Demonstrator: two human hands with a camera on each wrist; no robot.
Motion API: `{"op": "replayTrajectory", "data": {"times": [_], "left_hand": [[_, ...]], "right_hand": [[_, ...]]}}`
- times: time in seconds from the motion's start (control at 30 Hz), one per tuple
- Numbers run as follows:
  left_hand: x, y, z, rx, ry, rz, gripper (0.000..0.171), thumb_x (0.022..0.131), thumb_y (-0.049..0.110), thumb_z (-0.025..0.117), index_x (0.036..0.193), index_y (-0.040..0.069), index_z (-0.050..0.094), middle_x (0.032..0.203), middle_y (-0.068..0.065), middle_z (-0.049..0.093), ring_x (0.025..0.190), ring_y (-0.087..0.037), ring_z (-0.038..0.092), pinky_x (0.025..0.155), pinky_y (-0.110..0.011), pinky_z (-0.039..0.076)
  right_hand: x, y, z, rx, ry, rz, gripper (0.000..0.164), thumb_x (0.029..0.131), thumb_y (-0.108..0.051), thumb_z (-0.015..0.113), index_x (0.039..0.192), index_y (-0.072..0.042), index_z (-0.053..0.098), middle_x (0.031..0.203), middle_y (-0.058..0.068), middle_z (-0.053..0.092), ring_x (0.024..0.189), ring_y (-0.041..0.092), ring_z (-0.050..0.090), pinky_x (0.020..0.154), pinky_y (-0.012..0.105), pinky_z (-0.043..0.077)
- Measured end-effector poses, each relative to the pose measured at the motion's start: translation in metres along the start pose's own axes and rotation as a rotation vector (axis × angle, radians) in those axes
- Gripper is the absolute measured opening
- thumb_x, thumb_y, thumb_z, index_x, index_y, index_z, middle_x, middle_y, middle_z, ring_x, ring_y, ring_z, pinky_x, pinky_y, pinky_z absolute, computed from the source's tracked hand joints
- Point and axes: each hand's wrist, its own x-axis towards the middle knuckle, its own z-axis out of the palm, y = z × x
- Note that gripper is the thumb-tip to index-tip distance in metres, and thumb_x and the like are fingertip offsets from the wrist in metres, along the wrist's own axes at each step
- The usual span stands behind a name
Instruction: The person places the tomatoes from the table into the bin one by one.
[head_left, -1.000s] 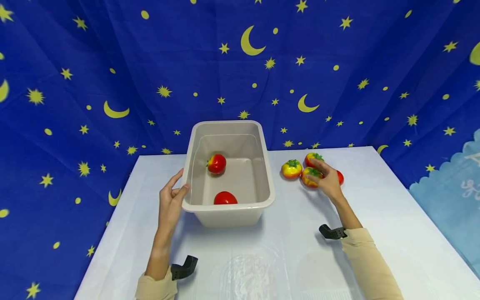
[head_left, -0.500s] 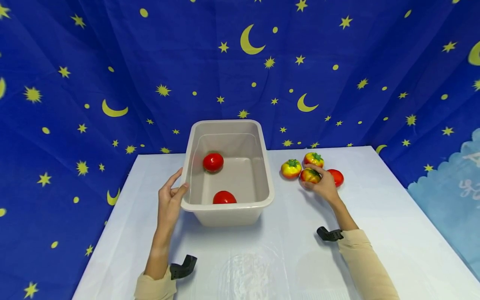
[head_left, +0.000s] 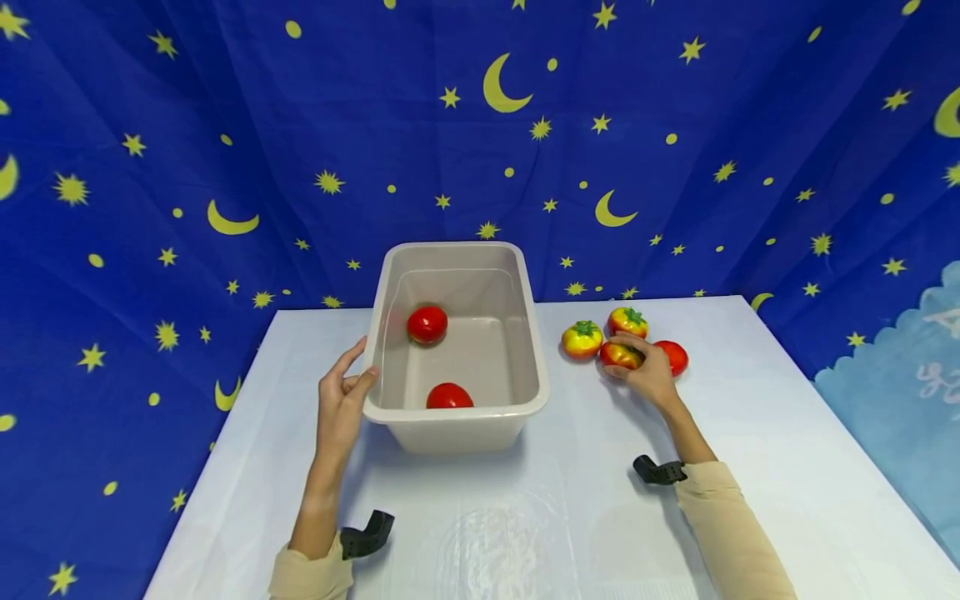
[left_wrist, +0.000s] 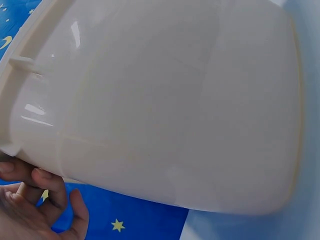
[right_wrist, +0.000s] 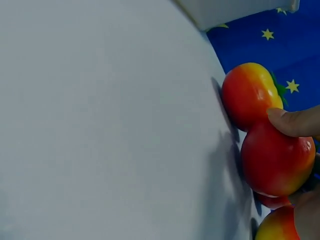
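Observation:
My left hand [head_left: 341, 408] holds the left rim of a deep beige plastic bin [head_left: 457, 429], its thumb at the rim. In the left wrist view, curled fingers [left_wrist: 50, 185] lie against the bin's outer wall [left_wrist: 175, 110]. To the bin's right, my right hand [head_left: 651, 372] grips a red-yellow toy tomato [head_left: 619, 355] between thumb and fingers. The right wrist view shows the thumb on this tomato [right_wrist: 275, 157]. Around it on the table are a yellow-red tomato [head_left: 582, 340], another with a green top [head_left: 627, 323], and a red one [head_left: 672, 357] partly behind the hand.
Two red tomatoes lie in the bin, one at the far left [head_left: 427, 324] and one near the front wall [head_left: 449, 397]. A white-covered table [head_left: 570, 517] carries everything. Blue star-patterned cloth [head_left: 420, 125] hangs behind it.
My right hand has gone from reaching over the tomatoes to gripping the front one. The far tomato in the bin has rolled, its red side now showing. The left hand keeps its place.

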Motion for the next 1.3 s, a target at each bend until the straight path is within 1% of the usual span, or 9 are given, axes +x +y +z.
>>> {"op": "replayTrajectory", "data": {"times": [0.27, 0.37, 0.53, 0.7, 0.77, 0.93, 1.1, 1.2, 1.3], "left_hand": [[0.0, 0.0, 0.0, 0.002, 0.001, 0.001, 0.043, 0.092, 0.01, 0.052, 0.134, 0.013, 0.046, 0.067, 0.014, 0.068, 0.066, -0.009, 0.066, 0.061, -0.027, 0.051], [0.0, 0.0, 0.0, 0.003, -0.002, -0.003, 0.043, 0.092, 0.009, 0.051, 0.135, 0.013, 0.046, 0.065, 0.016, 0.067, 0.064, -0.009, 0.066, 0.06, -0.025, 0.05], [0.0, 0.001, 0.001, 0.004, -0.001, -0.007, 0.043, 0.092, 0.009, 0.051, 0.134, 0.013, 0.046, 0.066, 0.014, 0.068, 0.065, -0.009, 0.066, 0.059, -0.024, 0.05], [0.0, 0.0, 0.0, 0.005, 0.003, -0.004, 0.043, 0.091, 0.009, 0.052, 0.134, 0.013, 0.047, 0.069, 0.01, 0.069, 0.066, -0.009, 0.066, 0.061, -0.025, 0.05], [0.0, 0.0, 0.0, 0.009, 0.005, -0.003, 0.042, 0.092, 0.009, 0.052, 0.133, 0.012, 0.047, 0.071, 0.007, 0.07, 0.067, -0.009, 0.066, 0.062, -0.025, 0.051], [0.0, -0.001, -0.001, 0.016, 0.005, 0.0, 0.042, 0.092, 0.01, 0.052, 0.134, 0.012, 0.047, 0.077, -0.007, 0.071, 0.069, -0.009, 0.066, 0.065, -0.025, 0.051], [0.0, -0.001, -0.001, 0.046, 0.008, 0.01, 0.041, 0.093, 0.012, 0.05, 0.134, 0.012, 0.046, 0.091, -0.025, 0.067, 0.072, -0.005, 0.066, 0.067, -0.024, 0.052], [-0.001, -0.001, -0.001, 0.051, 0.01, 0.008, 0.041, 0.093, 0.012, 0.05, 0.134, 0.012, 0.046, 0.096, -0.028, 0.065, 0.074, -0.004, 0.066, 0.068, -0.024, 0.052], [0.0, -0.002, 0.0, 0.039, 0.011, 0.005, 0.041, 0.093, 0.011, 0.05, 0.134, 0.012, 0.046, 0.097, -0.028, 0.065, 0.073, -0.005, 0.066, 0.067, -0.026, 0.052]], "right_hand": [[0.006, -0.014, -0.004, 0.059, 0.007, 0.028, 0.045, 0.071, -0.007, 0.077, 0.113, -0.006, 0.063, 0.121, 0.018, 0.058, 0.118, 0.036, 0.044, 0.1, 0.054, 0.03], [0.007, -0.028, -0.007, 0.098, 0.004, -0.005, 0.046, 0.071, -0.004, 0.077, 0.115, -0.003, 0.062, 0.123, 0.019, 0.056, 0.12, 0.036, 0.044, 0.099, 0.054, 0.031], [0.009, -0.062, -0.01, 0.16, -0.009, -0.085, 0.046, 0.072, 0.001, 0.074, 0.115, 0.004, 0.059, 0.126, 0.023, 0.053, 0.12, 0.04, 0.042, 0.099, 0.056, 0.03], [0.021, -0.067, -0.003, 0.163, -0.022, -0.128, 0.046, 0.075, -0.006, 0.074, 0.119, -0.001, 0.059, 0.129, 0.02, 0.051, 0.122, 0.035, 0.043, 0.1, 0.049, 0.034], [0.027, -0.067, 0.001, 0.165, -0.026, -0.153, 0.047, 0.075, -0.009, 0.074, 0.119, -0.004, 0.059, 0.13, 0.018, 0.051, 0.124, 0.032, 0.043, 0.1, 0.046, 0.036], [0.032, -0.089, 0.003, 0.201, -0.037, -0.2, 0.047, 0.075, -0.008, 0.074, 0.119, -0.004, 0.059, 0.13, 0.015, 0.052, 0.124, 0.03, 0.043, 0.099, 0.047, 0.037], [0.029, -0.128, -0.001, 0.225, -0.073, -0.2, 0.046, 0.078, -0.003, 0.07, 0.122, 0.0, 0.056, 0.134, 0.018, 0.047, 0.124, 0.033, 0.042, 0.1, 0.047, 0.035], [0.027, -0.151, -0.004, 0.22, -0.079, -0.207, 0.046, 0.079, -0.003, 0.068, 0.123, 0.002, 0.054, 0.133, 0.02, 0.047, 0.124, 0.034, 0.041, 0.101, 0.047, 0.035], [0.028, -0.165, -0.004, 0.225, -0.071, -0.229, 0.045, 0.079, -0.001, 0.068, 0.122, 0.003, 0.054, 0.133, 0.02, 0.048, 0.125, 0.031, 0.041, 0.1, 0.047, 0.036]]}}
